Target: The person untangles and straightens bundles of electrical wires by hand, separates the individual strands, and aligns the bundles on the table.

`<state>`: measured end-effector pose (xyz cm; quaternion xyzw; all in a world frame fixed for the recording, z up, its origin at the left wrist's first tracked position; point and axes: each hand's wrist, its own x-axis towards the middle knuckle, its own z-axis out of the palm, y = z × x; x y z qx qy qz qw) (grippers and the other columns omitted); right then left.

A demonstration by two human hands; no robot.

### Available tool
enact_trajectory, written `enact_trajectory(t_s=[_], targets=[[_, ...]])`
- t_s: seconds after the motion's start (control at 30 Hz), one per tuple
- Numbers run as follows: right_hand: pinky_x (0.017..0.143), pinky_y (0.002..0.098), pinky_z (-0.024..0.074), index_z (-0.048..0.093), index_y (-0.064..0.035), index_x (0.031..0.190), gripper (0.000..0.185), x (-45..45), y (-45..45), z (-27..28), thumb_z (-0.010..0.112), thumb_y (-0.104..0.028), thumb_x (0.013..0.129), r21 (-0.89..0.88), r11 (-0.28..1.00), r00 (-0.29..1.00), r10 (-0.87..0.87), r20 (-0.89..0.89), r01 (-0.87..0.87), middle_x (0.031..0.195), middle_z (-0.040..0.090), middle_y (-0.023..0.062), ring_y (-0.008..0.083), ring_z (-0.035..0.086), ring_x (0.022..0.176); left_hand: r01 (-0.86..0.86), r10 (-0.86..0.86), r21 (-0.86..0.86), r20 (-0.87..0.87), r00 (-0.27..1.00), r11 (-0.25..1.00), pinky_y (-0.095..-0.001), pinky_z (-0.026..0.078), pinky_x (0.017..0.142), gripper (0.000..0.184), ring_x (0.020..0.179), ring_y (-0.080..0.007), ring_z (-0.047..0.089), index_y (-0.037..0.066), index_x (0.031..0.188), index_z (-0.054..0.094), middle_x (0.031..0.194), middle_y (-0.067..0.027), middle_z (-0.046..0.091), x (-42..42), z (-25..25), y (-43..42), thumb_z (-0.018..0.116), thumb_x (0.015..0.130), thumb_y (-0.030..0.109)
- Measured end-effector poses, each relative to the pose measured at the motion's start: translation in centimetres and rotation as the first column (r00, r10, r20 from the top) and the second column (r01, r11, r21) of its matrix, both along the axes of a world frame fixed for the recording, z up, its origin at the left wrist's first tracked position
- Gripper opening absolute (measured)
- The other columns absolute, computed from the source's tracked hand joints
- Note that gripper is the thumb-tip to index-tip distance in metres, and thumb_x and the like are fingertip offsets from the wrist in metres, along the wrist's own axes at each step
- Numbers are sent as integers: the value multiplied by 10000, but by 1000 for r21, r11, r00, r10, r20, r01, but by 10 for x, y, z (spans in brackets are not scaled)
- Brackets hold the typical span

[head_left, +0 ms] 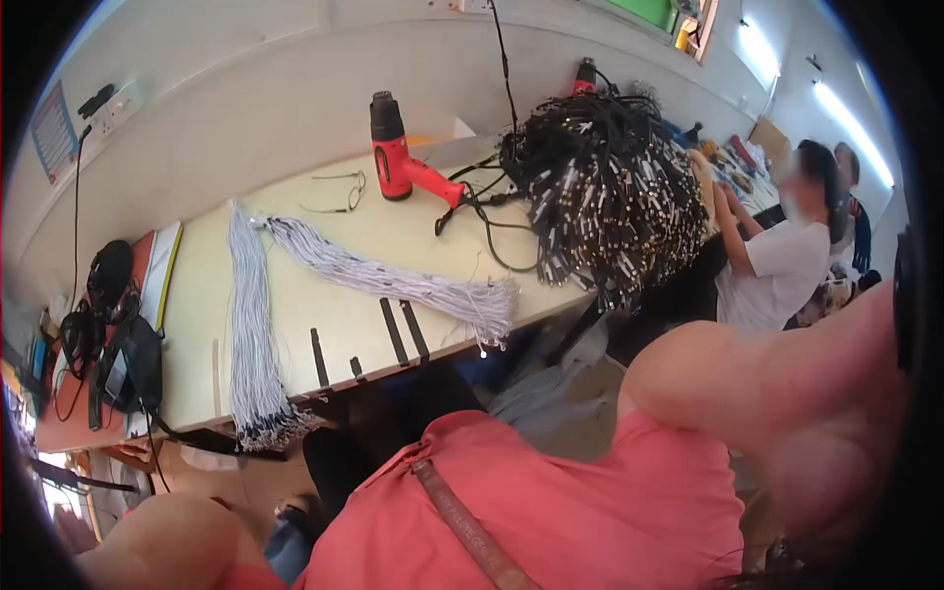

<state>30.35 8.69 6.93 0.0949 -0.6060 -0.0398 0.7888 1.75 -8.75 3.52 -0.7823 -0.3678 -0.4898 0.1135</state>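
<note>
Fingers are out of view; grip can't be told. White cables (pixel 252 320) are laid on the pale bench (pixel 202 295), one bundle's ends hung over the front edge. Black cables (pixel 619 187) are heaped near the red heat gun (pixel 391 157). Room is lit by tube lights (pixel 851 133). Strap (pixel 472 526) lettering is only partly legible; wall poster (pixel 53 133) can't be read.

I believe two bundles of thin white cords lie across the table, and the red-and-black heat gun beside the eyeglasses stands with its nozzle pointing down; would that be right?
Not quite: the heat gun stands with its nozzle pointing up, as the head view shows. The eyeglasses are beside it, and the two white cord bundles lie across the table.
</note>
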Motion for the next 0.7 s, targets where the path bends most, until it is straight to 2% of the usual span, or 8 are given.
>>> enact_trajectory(t_s=[0.7], targets=[[928, 406, 299, 414, -78, 1309, 573, 2, 15, -9, 630, -273, 815, -154, 988, 998, 25, 61, -15, 1278, 437, 137, 265, 420, 1095, -43, 42, -25, -55, 998, 999, -302, 409, 893, 498, 1031, -199, 496, 11, 1257, 429, 1208, -120, 497, 12, 20, -20, 599, 806, 132]])
